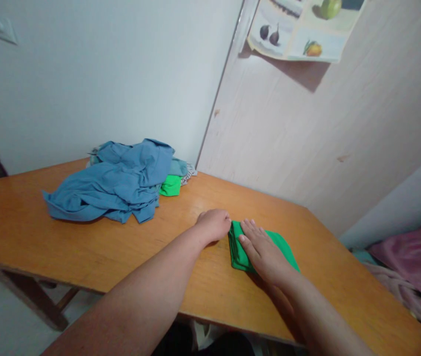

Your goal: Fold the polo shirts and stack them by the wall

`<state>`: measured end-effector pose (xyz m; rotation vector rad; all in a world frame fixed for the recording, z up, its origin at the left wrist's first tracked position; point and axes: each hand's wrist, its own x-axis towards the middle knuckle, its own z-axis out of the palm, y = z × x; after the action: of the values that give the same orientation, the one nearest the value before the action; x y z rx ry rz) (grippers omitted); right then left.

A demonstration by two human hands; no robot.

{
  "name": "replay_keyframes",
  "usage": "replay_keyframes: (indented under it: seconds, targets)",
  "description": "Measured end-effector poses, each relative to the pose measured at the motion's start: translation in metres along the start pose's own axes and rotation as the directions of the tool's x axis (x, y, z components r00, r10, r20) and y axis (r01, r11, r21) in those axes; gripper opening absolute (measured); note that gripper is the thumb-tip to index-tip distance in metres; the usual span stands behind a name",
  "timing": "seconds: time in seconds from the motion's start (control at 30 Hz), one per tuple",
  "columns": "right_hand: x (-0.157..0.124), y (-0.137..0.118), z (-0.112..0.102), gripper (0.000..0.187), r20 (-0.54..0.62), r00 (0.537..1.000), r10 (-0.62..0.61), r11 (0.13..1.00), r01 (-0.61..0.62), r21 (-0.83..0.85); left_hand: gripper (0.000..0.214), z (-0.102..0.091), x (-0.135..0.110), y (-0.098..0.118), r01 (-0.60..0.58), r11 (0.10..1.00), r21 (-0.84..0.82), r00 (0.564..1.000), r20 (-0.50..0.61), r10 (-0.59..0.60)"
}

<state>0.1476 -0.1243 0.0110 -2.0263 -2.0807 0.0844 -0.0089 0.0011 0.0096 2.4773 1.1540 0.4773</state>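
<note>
A folded green cloth [238, 252] lies on the wooden table [84, 237] right of centre. My right hand [261, 249] rests flat on top of it, fingers stretched out and together. My left hand [215, 223] is curled at the cloth's far left corner, its fingertips pinching or touching the edge. Most of the cloth's middle is hidden under my right hand.
A pile of blue clothes [114, 183] sits at the table's back left, with another green piece [171, 185] and a striped item tucked beside it. A wall and a pale wooden panel with a fruit poster [299, 27] stand behind. Purple bedding [414, 257] lies at the right.
</note>
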Motion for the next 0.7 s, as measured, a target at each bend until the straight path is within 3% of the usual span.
replay_keyframes:
  seconds: [0.3, 0.7]
  targets:
    - [-0.0017, 0.0032, 0.0070, 0.072, -0.015, 1.000, -0.006, 1.000, 0.006, -0.017, 0.027, -0.0032, -0.0003, -0.0017, -0.015, 1.000, -0.010, 0.998, 0.064, 0.016]
    - [0.0001, 0.0056, 0.0088, 0.074, 0.007, 1.000, -0.017, 1.000, 0.018, -0.023, 0.021, 0.0039, 0.0017, -0.0001, -0.010, 1.000, 0.005, 1.000, 0.007, 0.010]
